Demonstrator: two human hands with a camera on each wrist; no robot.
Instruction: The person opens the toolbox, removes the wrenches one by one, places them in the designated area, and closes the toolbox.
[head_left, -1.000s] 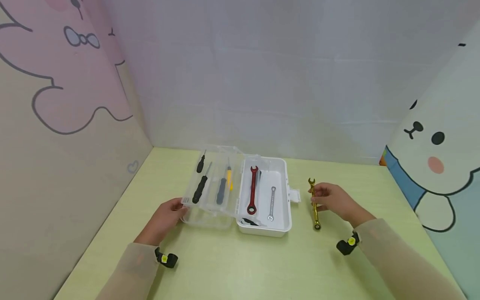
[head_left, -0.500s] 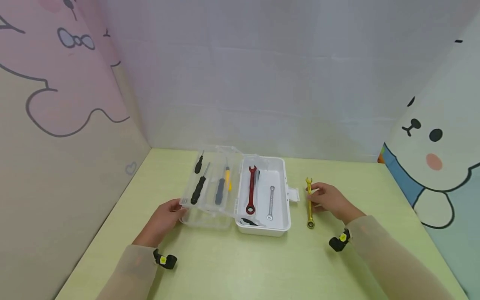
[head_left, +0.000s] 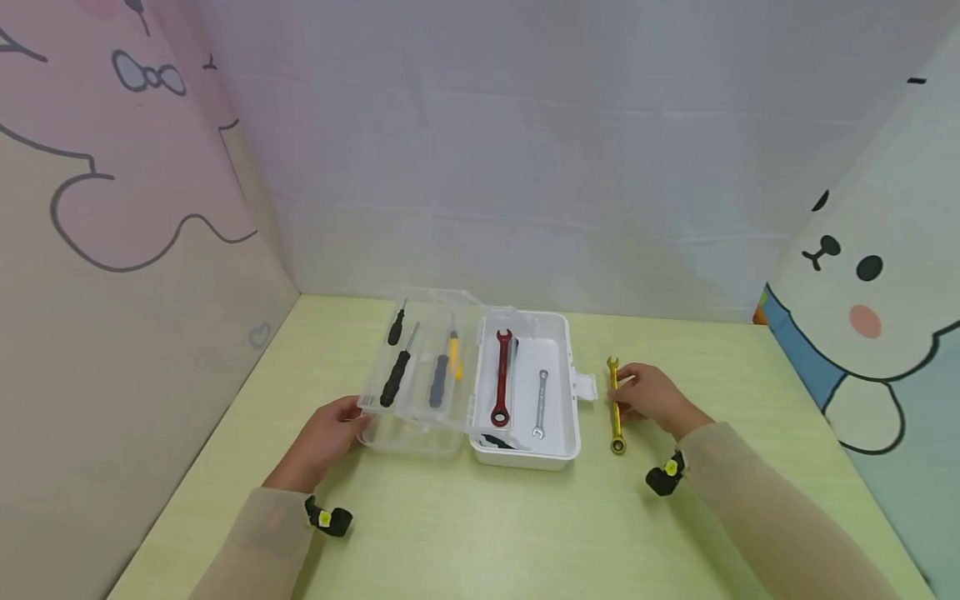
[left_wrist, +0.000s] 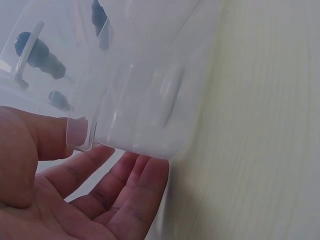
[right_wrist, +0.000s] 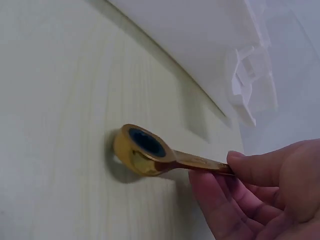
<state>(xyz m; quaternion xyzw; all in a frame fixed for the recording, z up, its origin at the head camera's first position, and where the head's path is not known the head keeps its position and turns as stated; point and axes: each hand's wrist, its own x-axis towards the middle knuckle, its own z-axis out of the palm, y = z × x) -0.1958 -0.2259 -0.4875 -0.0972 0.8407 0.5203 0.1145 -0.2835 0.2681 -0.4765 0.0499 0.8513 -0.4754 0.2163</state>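
Pale table (head_left: 480, 533), gold wrench (head_left: 616, 415), open end (head_left: 612, 364) apparently forward

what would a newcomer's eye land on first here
Probably the shiny gold wrench pinched in the person's right grip, just right of the white toolbox. Next comes the red wrench along the box's left part, then the black-handled screwdrivers in the clear tray to its left.

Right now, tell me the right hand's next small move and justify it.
Probably lift the gold wrench leftward over the rim of the white box: the right hand pinches it just beside that open box, where a silver wrench lies, and the left hand holds the clear plastic section.
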